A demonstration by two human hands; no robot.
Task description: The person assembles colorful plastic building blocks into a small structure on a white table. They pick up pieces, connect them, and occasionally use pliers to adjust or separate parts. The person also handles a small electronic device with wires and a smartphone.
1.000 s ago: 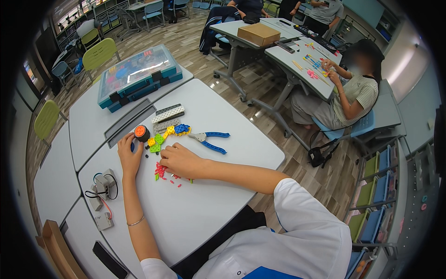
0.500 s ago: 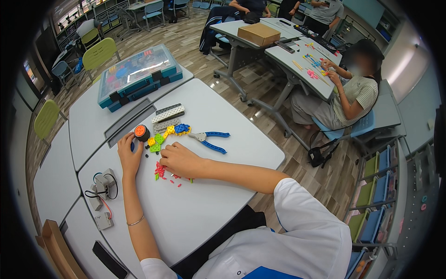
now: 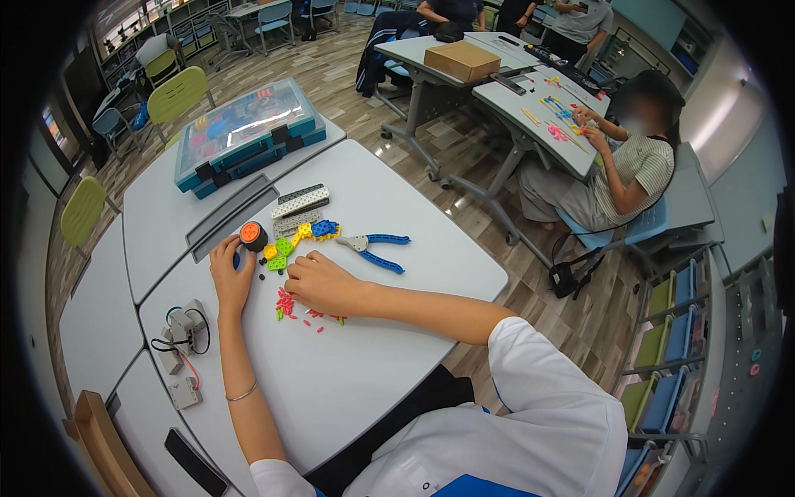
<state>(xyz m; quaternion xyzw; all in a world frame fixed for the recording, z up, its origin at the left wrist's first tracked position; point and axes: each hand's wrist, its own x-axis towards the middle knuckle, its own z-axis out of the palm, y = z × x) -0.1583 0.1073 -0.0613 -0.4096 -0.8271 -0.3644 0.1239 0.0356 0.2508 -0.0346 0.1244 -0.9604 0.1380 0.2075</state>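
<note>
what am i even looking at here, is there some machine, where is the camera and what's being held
No machine: these are a person's two bare hands, seen from a wide camera worn on their head, so straight edges bend. On the white table lie small pink pieces, green blocks, a blue-handled tool, grey wired parts and a see-through-lidded case. The left hand is beside a black cylinder with an orange top; something blue shows at its fingers. The right hand is over the pink pieces. Whether either hand grips anything is hidden.
</note>
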